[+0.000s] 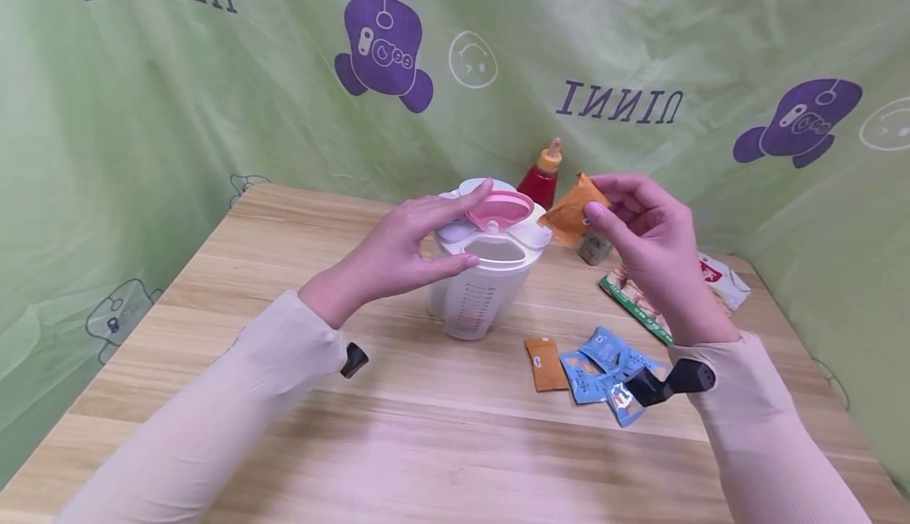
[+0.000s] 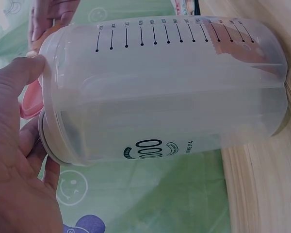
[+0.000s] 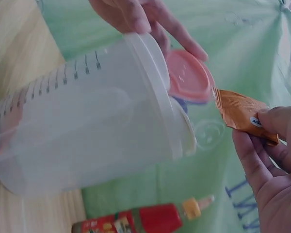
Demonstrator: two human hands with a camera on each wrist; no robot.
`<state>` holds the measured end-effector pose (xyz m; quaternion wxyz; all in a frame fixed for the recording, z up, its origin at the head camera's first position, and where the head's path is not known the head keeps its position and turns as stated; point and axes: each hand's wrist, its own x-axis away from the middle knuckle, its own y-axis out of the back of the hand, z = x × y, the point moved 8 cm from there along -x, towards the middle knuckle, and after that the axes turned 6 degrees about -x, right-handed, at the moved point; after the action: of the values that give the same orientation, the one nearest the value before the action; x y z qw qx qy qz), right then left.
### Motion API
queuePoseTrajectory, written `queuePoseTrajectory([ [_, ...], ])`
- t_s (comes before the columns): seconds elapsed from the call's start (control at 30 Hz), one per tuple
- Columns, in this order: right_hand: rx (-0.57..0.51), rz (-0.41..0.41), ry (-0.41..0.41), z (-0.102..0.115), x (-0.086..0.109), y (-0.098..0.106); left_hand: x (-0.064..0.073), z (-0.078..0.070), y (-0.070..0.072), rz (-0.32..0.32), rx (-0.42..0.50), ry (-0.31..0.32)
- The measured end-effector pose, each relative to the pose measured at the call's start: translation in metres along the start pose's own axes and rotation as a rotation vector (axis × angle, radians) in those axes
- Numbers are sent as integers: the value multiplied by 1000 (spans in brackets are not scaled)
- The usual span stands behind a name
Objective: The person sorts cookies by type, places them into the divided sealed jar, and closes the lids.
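A tall translucent storage container (image 1: 472,303) with measuring marks stands upright on the table. Its white lid (image 1: 529,231) has a raised pink flap (image 1: 501,208) over an opening. My left hand (image 1: 398,251) rests spread across the lid, its thumb at the near rim and a straight finger against the flap. Between thumb and fingers, my right hand (image 1: 650,239) pinches an orange sachet (image 1: 572,212), held just right of the lid. In the left wrist view, an orange patch (image 2: 237,46) shows through the container's wall near its base.
Right of the container lie another orange sachet (image 1: 546,364) and several blue sachets (image 1: 586,378). Behind are a red sauce bottle (image 1: 538,184) with a yellow cap and a small jar (image 1: 594,250). A green-edged packet (image 1: 633,303) and a white box (image 1: 732,279) lie farther right.
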<state>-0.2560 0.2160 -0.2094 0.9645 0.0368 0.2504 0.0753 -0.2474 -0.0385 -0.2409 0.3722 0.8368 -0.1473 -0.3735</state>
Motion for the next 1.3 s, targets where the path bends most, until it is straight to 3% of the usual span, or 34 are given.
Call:
queuePoseTrajectory([
  [0.37, 40, 90, 65, 13, 2, -46, 0, 1, -2, 17, 8, 6],
  [0.63, 192, 157, 102, 10, 8, -72, 0, 3, -2, 18, 31, 20],
  [1.0, 298, 260, 150, 1, 16, -86, 1, 3, -1, 0, 23, 11],
  [1.3, 334, 313, 124, 0, 14, -88, -1, 4, -3, 8, 34, 17],
])
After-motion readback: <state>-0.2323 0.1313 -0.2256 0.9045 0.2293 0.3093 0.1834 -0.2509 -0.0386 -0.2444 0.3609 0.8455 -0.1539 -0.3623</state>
